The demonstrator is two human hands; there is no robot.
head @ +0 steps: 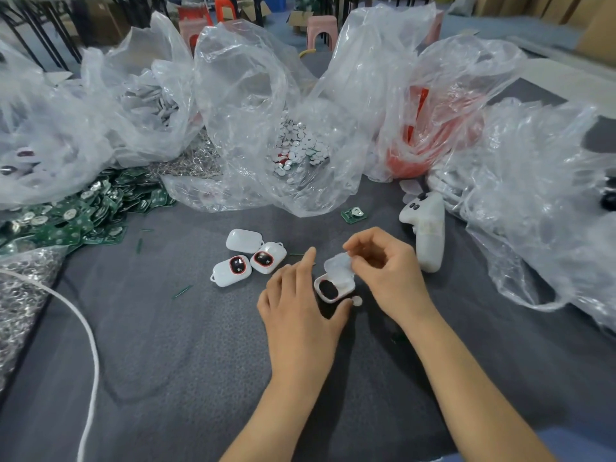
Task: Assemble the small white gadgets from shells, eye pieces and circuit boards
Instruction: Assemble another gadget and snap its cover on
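A white front shell (333,288) with a dark, red-rimmed eye piece lies on the grey cloth between my hands. My left hand (300,305) rests beside it, fingers straight, thumb touching its lower edge. My right hand (383,271) pinches a translucent white back shell (338,266) tilted over the front shell's top. A small white disc (356,300) lies just right of it. Three white gadgets (248,258) sit to the left, two showing eye pieces. One loose green circuit board (353,215) lies further back.
Clear plastic bags ring the work area: white discs (300,151), white shells (150,101), red parts (423,145). A heap of green circuit boards (76,211) and metal rings (20,295) lies left. A white handheld controller (428,228) sits right. A white cord (90,345) crosses the left.
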